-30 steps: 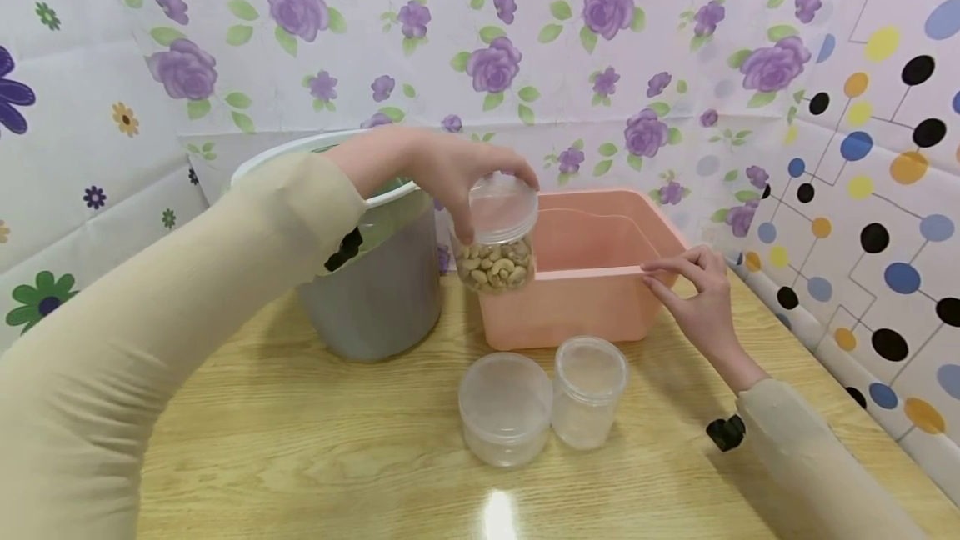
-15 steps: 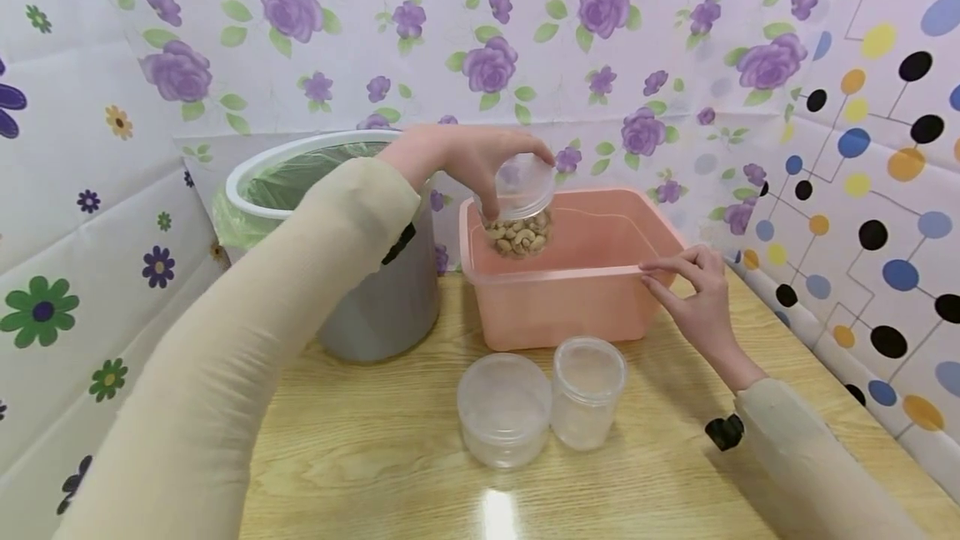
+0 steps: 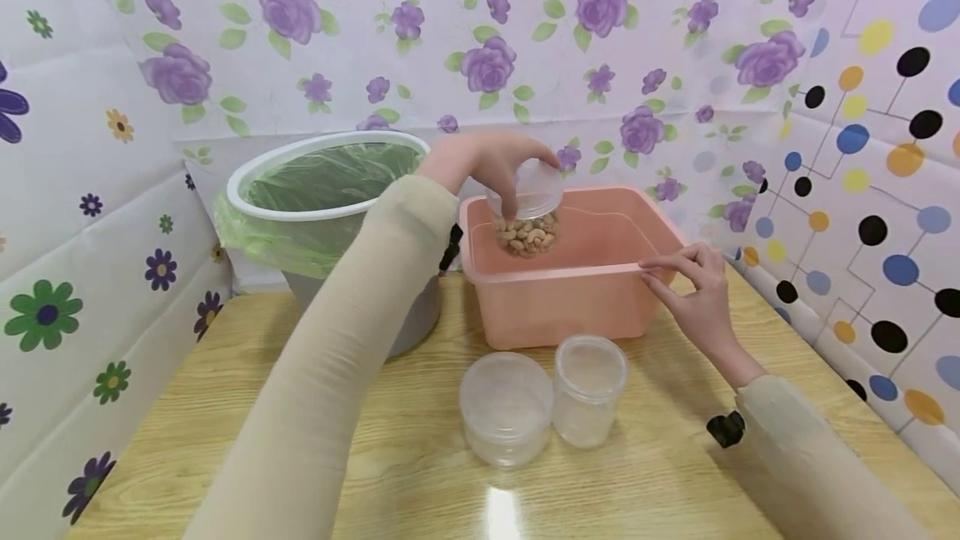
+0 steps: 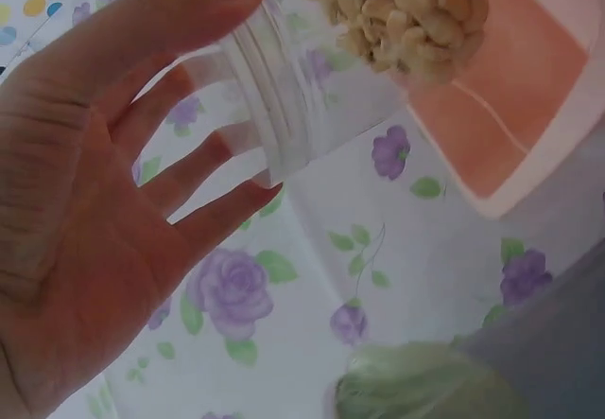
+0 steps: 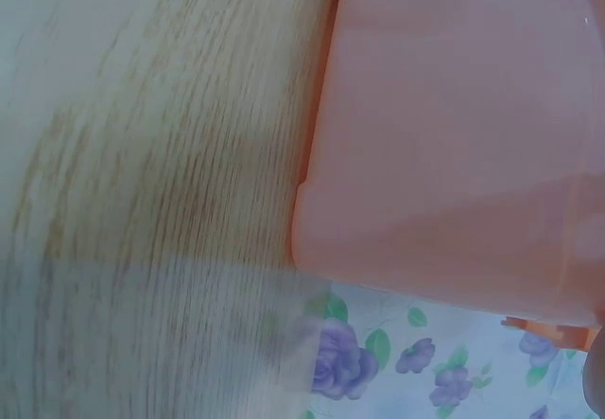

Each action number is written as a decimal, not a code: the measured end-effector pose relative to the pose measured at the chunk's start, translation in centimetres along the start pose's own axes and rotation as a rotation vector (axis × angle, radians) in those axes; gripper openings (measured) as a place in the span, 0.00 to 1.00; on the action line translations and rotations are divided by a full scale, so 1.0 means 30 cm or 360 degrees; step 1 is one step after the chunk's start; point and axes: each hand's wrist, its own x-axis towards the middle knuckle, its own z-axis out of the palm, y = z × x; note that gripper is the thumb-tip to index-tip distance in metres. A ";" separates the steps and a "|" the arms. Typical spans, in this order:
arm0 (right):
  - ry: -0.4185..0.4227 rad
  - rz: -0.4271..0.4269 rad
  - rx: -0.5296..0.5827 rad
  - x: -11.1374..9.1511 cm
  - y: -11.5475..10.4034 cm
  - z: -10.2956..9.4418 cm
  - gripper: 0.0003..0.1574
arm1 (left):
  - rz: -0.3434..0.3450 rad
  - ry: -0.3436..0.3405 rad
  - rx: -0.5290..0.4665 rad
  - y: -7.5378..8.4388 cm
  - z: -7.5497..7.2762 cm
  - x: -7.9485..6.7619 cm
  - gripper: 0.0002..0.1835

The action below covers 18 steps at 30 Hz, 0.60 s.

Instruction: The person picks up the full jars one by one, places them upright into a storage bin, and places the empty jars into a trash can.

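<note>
My left hand (image 3: 501, 169) grips a clear lidded jar (image 3: 536, 202) by its top, fingers and thumb spread round the lid. Cashews (image 4: 416, 17) fill the lower part of the jar. It hangs over the pink plastic bin (image 3: 562, 307), overlapping the bin's opening in the head view. At the bin's front right corner, my right hand (image 3: 701, 298) pinches the rim between thumb and fingers. In the right wrist view the bin's side wall (image 5: 454, 135) fills much of the picture, with only a bit of a fingertip at the right edge.
Two clear lidded containers, a wide one (image 3: 506, 411) and a taller one (image 3: 589, 394), stand in front of the bin on the wooden table (image 3: 637, 482). Left of the bin is a grey bucket with a white rim (image 3: 240, 190) and a green bag liner (image 3: 270, 244). Patterned sheets hang behind.
My left hand has carried the jar of cashews rightward, from the bin's left front edge to over its opening. The right hand keeps its pinch on the rim.
</note>
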 end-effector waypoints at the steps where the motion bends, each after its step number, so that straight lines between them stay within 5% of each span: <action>1: -0.0003 -0.0001 0.0001 0.000 0.000 -0.001 0.23 | 0.0015 0.0017 -0.0008 0.002 0.011 0.010 0.52; 9: -0.0013 -0.0002 -0.0016 0.004 -0.004 -0.008 0.21 | 0.0103 0.0078 -0.0092 -0.006 0.090 0.082 0.52; 18: -0.0033 0.0015 -0.0021 0.004 -0.006 -0.014 0.21 | 0.0029 -0.0074 -0.0144 -0.012 0.168 0.129 0.53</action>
